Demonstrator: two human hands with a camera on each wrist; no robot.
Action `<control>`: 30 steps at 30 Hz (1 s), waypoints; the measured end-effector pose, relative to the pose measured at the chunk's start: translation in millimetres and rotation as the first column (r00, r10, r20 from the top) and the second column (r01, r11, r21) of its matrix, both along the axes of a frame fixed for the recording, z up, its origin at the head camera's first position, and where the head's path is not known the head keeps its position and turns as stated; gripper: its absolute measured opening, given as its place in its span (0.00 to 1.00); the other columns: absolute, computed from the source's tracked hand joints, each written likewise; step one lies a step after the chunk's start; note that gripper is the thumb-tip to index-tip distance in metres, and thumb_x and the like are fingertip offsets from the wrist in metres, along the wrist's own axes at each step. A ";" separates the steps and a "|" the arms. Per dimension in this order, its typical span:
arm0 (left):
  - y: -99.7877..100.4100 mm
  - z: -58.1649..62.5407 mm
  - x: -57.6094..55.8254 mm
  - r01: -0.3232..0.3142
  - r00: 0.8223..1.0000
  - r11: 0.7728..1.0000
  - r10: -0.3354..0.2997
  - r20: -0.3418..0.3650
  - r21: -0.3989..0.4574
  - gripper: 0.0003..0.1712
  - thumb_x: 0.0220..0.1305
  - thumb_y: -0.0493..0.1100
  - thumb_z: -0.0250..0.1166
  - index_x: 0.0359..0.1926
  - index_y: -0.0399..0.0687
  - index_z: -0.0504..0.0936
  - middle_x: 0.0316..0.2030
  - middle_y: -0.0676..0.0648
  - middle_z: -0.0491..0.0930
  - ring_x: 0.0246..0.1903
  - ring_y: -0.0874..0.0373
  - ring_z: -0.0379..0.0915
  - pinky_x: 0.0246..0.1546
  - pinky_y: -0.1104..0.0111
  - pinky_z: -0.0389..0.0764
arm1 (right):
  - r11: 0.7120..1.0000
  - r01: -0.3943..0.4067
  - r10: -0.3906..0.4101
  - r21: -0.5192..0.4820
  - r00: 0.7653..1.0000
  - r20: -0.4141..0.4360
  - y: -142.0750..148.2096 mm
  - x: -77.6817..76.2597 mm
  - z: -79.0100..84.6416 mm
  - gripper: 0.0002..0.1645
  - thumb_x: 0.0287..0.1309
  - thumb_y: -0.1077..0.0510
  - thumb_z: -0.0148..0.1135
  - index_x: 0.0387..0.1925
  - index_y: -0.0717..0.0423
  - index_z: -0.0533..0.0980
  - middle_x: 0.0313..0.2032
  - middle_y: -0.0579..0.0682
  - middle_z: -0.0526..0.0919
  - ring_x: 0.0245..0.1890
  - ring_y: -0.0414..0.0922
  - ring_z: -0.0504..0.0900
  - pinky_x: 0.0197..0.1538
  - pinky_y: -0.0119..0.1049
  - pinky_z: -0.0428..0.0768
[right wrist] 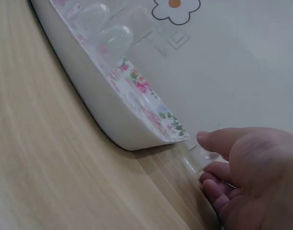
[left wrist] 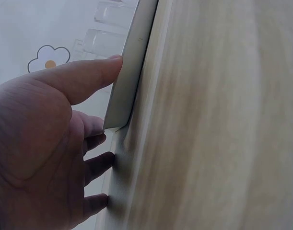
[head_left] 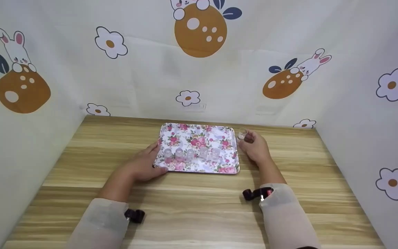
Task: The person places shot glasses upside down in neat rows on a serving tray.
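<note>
A floral tray (head_left: 199, 129) lies flat on the wooden table. Several small clear cups (head_left: 215, 154) stand in a row along its near half, seen also as see-through cups (right wrist: 115, 40) in the right wrist view. My left hand (head_left: 143, 164) holds the tray's near left corner, with the thumb (left wrist: 105, 69) against the near wall and the fingers round the left side. Just beyond the tray's right edge, my right hand (head_left: 256, 147) pinches another small clear cup (head_left: 242, 133) between thumb and fingers. Its lower part is partly hidden in the right wrist view.
The wooden table (head_left: 192, 207) spreads out around the tray. Behind it and at both sides stand pale walls (head_left: 143, 76) printed with rabbits, oranges and flowers. A black wrist camera (head_left: 135, 215) sits on the left sleeve, another black camera (head_left: 254, 194) on the right.
</note>
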State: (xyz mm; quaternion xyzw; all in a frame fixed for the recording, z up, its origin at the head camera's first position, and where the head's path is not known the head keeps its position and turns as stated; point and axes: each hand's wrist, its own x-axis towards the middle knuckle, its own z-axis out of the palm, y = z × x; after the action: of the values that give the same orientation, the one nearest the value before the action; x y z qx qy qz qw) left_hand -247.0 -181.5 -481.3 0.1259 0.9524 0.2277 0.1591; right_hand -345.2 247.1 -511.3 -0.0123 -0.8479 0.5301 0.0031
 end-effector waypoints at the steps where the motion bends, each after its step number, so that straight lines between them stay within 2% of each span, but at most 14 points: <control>1: -0.2 -0.1 0.0 0.003 1.000 1.000 -0.003 -0.005 -0.002 0.59 0.73 0.66 0.63 0.87 0.44 0.42 0.88 0.41 0.38 0.85 0.31 0.40 0.84 0.36 0.50 | 1.000 0.007 -0.007 0.021 1.000 -0.007 -0.8 -0.1 -1.1 0.37 0.68 0.56 0.71 0.74 0.62 0.71 0.70 0.65 0.79 0.72 0.59 0.77 0.79 0.51 0.73; 8: -1.3 0.3 0.4 0.002 1.000 1.000 -0.002 -0.001 0.005 0.59 0.73 0.65 0.63 0.87 0.44 0.41 0.88 0.42 0.37 0.85 0.31 0.40 0.85 0.36 0.50 | 0.982 0.060 -0.054 0.177 0.998 -0.040 -7.5 -0.2 -3.9 0.31 0.70 0.56 0.68 0.71 0.59 0.75 0.63 0.64 0.84 0.68 0.58 0.81 0.76 0.52 0.76; 13: -1.6 0.3 0.4 -0.001 1.000 1.000 0.001 0.004 0.004 0.59 0.73 0.66 0.63 0.87 0.45 0.41 0.88 0.42 0.36 0.86 0.32 0.39 0.85 0.37 0.50 | 0.979 0.063 -0.054 0.192 0.997 -0.048 -7.1 -0.4 -4.8 0.27 0.70 0.54 0.68 0.66 0.59 0.78 0.61 0.63 0.85 0.65 0.58 0.81 0.75 0.52 0.77; 18: -1.3 0.7 0.6 -0.002 1.000 1.000 0.002 0.003 -0.005 0.59 0.73 0.67 0.62 0.87 0.45 0.41 0.89 0.43 0.36 0.85 0.32 0.39 0.84 0.36 0.49 | 0.990 0.085 -0.080 0.108 0.996 -0.051 -4.4 1.5 -3.1 0.26 0.67 0.53 0.71 0.63 0.60 0.80 0.59 0.63 0.85 0.63 0.57 0.82 0.71 0.49 0.80; 20: -1.2 0.5 0.4 -0.002 1.000 1.000 0.002 0.007 -0.004 0.59 0.73 0.67 0.62 0.88 0.45 0.42 0.89 0.43 0.36 0.85 0.31 0.39 0.84 0.35 0.49 | 0.994 0.094 -0.092 0.048 0.995 -0.046 -4.9 2.4 -1.2 0.26 0.65 0.53 0.72 0.60 0.60 0.80 0.59 0.62 0.86 0.62 0.55 0.84 0.67 0.43 0.83; 23: -1.4 -0.1 0.1 -0.004 1.000 1.000 0.004 0.011 -0.003 0.59 0.73 0.67 0.62 0.88 0.46 0.41 0.89 0.44 0.36 0.85 0.31 0.39 0.84 0.35 0.48 | 0.994 0.094 -0.096 -0.048 0.994 -0.046 -7.2 3.9 2.8 0.24 0.63 0.55 0.73 0.58 0.61 0.81 0.57 0.61 0.88 0.56 0.50 0.87 0.56 0.34 0.87; 26: -1.4 -0.8 -0.5 -0.005 1.000 1.000 0.005 0.009 -0.004 0.59 0.73 0.67 0.62 0.88 0.46 0.41 0.89 0.44 0.36 0.86 0.32 0.39 0.84 0.35 0.49 | 0.988 0.078 -0.087 -0.136 0.995 -0.057 -11.4 5.9 7.4 0.23 0.62 0.58 0.74 0.56 0.60 0.81 0.53 0.59 0.90 0.49 0.43 0.88 0.47 0.26 0.86; 30: -1.3 -1.1 -1.3 -0.002 1.000 1.000 0.002 0.001 -0.004 0.59 0.73 0.67 0.62 0.87 0.45 0.42 0.88 0.43 0.38 0.85 0.32 0.41 0.84 0.35 0.50 | 0.976 0.018 -0.036 -0.219 0.997 -0.075 -19.3 10.5 14.5 0.23 0.62 0.61 0.75 0.57 0.61 0.81 0.47 0.54 0.92 0.44 0.37 0.88 0.46 0.23 0.86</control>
State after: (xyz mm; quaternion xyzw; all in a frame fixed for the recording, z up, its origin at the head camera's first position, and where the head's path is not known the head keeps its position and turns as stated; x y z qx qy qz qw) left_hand -248.3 -182.8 -482.4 0.1247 0.9528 0.2260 0.1598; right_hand -334.7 227.8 -496.8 -0.0032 -0.7837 0.6197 0.0423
